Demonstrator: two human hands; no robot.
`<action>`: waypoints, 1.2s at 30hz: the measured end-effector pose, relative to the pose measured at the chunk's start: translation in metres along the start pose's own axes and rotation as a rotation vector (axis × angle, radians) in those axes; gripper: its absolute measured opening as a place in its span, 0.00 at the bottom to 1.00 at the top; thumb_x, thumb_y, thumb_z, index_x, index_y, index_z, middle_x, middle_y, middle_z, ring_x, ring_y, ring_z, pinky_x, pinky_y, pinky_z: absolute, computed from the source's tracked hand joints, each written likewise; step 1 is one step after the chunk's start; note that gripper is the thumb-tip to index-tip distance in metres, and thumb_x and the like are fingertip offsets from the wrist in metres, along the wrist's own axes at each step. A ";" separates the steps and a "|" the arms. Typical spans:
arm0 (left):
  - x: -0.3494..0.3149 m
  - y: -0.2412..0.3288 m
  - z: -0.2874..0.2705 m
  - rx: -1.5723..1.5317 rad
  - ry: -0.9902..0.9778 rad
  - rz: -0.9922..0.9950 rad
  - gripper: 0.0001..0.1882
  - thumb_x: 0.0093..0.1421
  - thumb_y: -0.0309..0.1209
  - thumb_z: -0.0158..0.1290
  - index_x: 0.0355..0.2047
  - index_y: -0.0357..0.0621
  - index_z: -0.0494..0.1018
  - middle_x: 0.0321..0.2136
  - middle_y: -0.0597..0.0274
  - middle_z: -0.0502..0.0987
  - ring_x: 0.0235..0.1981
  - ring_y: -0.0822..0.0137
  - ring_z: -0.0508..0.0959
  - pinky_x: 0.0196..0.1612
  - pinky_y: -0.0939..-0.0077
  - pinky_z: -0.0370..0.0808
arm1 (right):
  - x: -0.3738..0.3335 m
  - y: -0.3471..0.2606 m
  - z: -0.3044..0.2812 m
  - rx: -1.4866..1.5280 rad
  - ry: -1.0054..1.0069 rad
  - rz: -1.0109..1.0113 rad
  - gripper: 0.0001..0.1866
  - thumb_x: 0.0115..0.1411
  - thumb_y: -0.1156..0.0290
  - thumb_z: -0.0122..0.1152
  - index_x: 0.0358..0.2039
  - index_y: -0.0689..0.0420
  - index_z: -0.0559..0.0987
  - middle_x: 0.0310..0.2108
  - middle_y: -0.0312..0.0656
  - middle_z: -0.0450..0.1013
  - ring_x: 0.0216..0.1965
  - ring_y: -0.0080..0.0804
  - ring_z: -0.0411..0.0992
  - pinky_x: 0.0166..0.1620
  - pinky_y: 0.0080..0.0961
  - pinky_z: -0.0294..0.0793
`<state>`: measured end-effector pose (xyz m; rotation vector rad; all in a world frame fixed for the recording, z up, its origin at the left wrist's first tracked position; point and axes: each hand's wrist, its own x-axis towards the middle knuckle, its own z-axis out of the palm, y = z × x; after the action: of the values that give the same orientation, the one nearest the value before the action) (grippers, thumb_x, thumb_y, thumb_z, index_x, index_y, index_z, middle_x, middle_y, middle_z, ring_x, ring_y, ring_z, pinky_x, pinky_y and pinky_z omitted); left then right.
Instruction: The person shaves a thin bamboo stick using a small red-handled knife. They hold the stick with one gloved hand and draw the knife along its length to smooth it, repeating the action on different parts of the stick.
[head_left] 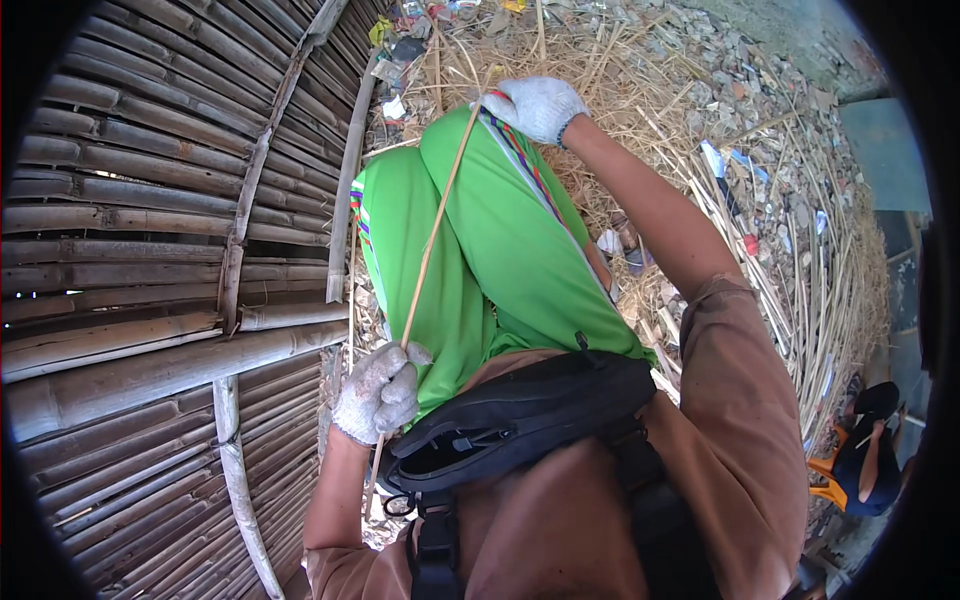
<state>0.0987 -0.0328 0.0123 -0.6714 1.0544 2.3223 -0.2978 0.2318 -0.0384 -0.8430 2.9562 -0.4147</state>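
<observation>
A long, thin bamboo strip (440, 218) slants across my lap, over the green trousers (545, 270). My left hand (380, 392), in a whitish knitted glove, is closed round its lower part near my left hip. The strip's lower end sticks out below that fist. Beyond my raised knees, my right hand (541, 108) wears a similar glove, its fingers closed close to the strip's far end. Something small and red (497, 94) shows at those fingertips. Whether it is a tool's handle, and whether the fingers also grip the strip, I cannot tell.
A bamboo slat wall (150, 215) rises close on my left. Straw and shavings (610, 60) litter the ground ahead, with thin strips (790, 290) lying along the right. A black bag (520, 415) crosses my waist. Another person (872, 465) is at the far right.
</observation>
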 end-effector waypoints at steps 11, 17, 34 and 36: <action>0.003 -0.005 0.007 0.160 0.058 0.123 0.23 0.75 0.43 0.57 0.52 0.31 0.75 0.16 0.70 0.66 0.09 0.76 0.61 0.12 0.80 0.57 | 0.011 0.133 -0.048 0.053 0.347 0.362 0.44 0.74 0.30 0.33 0.60 0.55 0.83 0.55 0.58 0.82 0.56 0.60 0.80 0.62 0.52 0.76; 0.074 0.030 0.023 0.311 -0.026 0.210 0.20 0.78 0.43 0.51 0.50 0.34 0.76 0.16 0.68 0.68 0.10 0.74 0.63 0.14 0.77 0.60 | -0.050 -0.020 -0.033 0.188 -0.073 -0.050 0.41 0.74 0.30 0.39 0.50 0.55 0.86 0.45 0.59 0.83 0.48 0.60 0.82 0.54 0.51 0.80; 0.115 0.060 0.040 0.202 -0.115 0.145 0.15 0.79 0.38 0.48 0.45 0.36 0.75 0.16 0.73 0.64 0.09 0.76 0.61 0.12 0.79 0.59 | -0.039 -0.034 0.004 0.127 -0.102 -0.026 0.41 0.72 0.28 0.41 0.42 0.52 0.89 0.38 0.57 0.84 0.41 0.59 0.83 0.48 0.53 0.82; 0.098 0.055 0.034 0.220 -0.097 0.146 0.16 0.78 0.38 0.48 0.45 0.35 0.75 0.16 0.73 0.64 0.09 0.76 0.61 0.12 0.79 0.59 | -0.040 -0.033 0.003 0.132 -0.096 -0.018 0.43 0.72 0.26 0.39 0.41 0.53 0.89 0.39 0.57 0.84 0.42 0.59 0.83 0.49 0.53 0.82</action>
<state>-0.0165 -0.0146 0.0015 -0.4057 1.3277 2.2876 -0.2466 0.2250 -0.0344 -0.8496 2.7996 -0.5476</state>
